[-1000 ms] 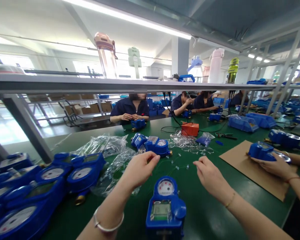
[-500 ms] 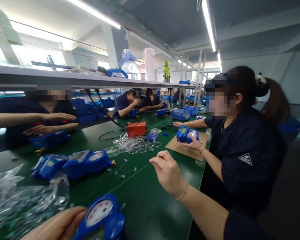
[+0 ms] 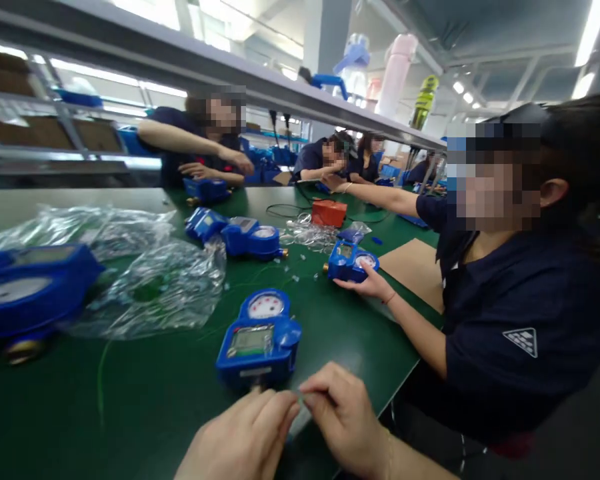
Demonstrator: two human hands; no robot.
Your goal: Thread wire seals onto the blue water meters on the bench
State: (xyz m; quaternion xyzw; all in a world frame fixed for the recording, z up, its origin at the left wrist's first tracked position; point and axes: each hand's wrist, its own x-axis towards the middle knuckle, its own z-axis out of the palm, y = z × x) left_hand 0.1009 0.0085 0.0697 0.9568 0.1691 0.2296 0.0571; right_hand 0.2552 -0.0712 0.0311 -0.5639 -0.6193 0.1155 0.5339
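Close to the table's front edge, my left hand and my right hand meet with their fingertips pinched together. A tiny pale-greenish thing shows between the fingertips; it is too small and blurred to name. Just beyond them stands a blue water meter with a grey display and a round white dial with red marks. Its near end is partly hidden behind my left fingers.
A clear plastic bag of small parts and another blue meter lie at left. Farther back are more meters and an orange box. At right, a co-worker holds a meter beside a cardboard sheet.
My right hand has come down and inward from its raised position, and both hands now meet. The view has swung left and down. The co-worker's meter has left the cardboard; their other arm reaches forward.
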